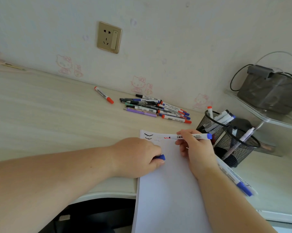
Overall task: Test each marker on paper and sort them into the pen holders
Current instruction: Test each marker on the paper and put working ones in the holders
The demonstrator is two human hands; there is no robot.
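Blue marker meets the test sheet

The right hand (pixel 196 148) grips an uncapped white-barrelled blue marker (pixel 190 136), tip at the white paper sheet (pixel 168 190) beside earlier scribbles; the left hand (pixel 138 157) pinches its blue cap (pixel 161 157). Next, likely: recapping, then dropping it into one of two black mesh pen holders (pixel 235 148) nearby.

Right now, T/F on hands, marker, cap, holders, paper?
1. The right hand holds a white marker with blue end over the white paper. True.
2. The left hand holds a red cap. False: a blue cap.
3. Both black mesh pen holders are empty. False: both hold markers.
4. Scribbles mark the paper's top edge. True.
5. The loose pile of markers lies on the paper. False: on the desk by the wall.
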